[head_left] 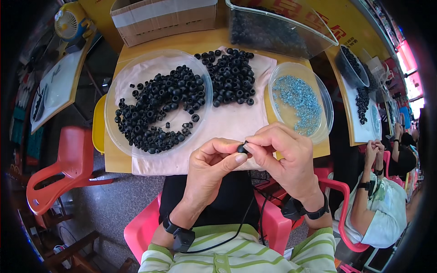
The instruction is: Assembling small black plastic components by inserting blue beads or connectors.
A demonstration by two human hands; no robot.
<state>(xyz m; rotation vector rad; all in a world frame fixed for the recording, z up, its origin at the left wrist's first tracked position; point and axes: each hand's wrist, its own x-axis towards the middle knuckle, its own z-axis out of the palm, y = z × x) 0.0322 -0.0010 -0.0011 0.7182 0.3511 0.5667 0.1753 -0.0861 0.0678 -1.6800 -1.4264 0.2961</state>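
My left hand (pixel 207 166) pinches a round black bead (pixel 242 149) between thumb and forefinger, just over the table's front edge. The fingertips of my right hand (pixel 289 157) are pressed together against the bead's upper right side; whatever they grip is too small to make out. Beyond my left hand lies a wide clear round tray (pixel 109 119) of loose black beads and smaller black pieces (pixel 159 104). A heap of larger black beads (pixel 232 75) rests on the pink cloth (pixel 241 122). Past my right hand, a clear round tub (pixel 326 120) holds many small bluish pieces (pixel 298 102).
At the table's back are a cardboard box (pixel 166 20) and a clear bin (pixel 282 34) of dark pieces. An orange-red chair (pixel 73 157) stands left. A co-worker (pixel 375 209) sits on the right, beside another table. A thin black cable (pixel 234 234) hangs across my lap.
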